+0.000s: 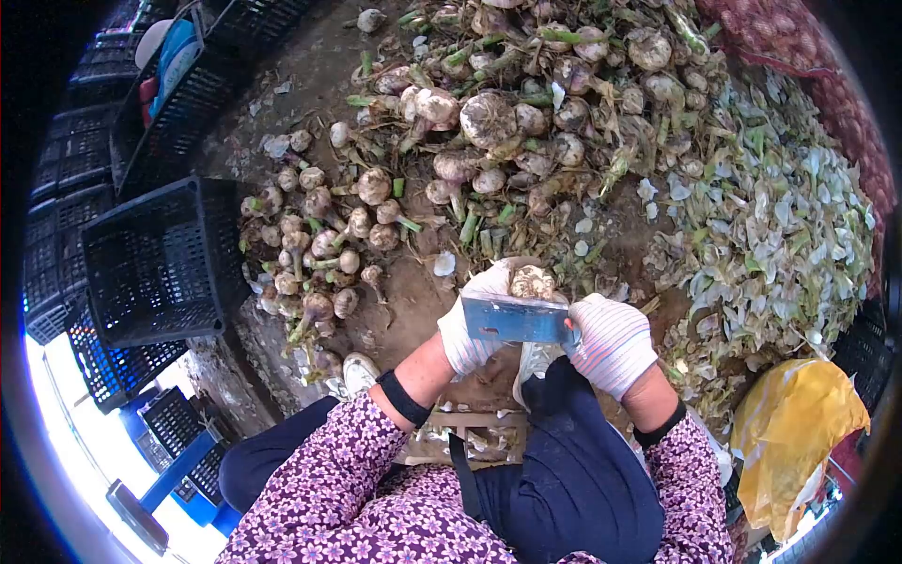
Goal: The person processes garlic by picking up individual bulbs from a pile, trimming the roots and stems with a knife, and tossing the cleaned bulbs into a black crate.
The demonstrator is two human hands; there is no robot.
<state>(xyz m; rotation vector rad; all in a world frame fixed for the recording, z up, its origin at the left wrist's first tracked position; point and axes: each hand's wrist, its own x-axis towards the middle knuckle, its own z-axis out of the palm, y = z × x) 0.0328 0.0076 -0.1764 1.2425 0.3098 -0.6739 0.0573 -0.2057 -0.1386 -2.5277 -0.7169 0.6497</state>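
My left hand (pixel 475 324), in a white glove, is closed around a garlic bulb (pixel 533 281) whose root side faces up. In my right hand (pixel 613 344), gloved in white with thin stripes, is a cleaver (pixel 517 320) with a broad rectangular blade. The blade lies across the near side of the bulb and overlaps the left hand's fingers in this view. Most of the cleaver's handle is hidden inside the right fist. Just beyond the hands lies a large heap of untrimmed garlic (pixel 489 120) with green stems.
Trimmed garlic bulbs (pixel 319 244) lie scattered at left, beside a black plastic crate (pixel 155 258). Peelings and cut stems form a pile (pixel 770 216) at right. Red mesh sacks (pixel 780 33) stand behind it, and a yellow bag (pixel 799 432) sits near my right elbow.
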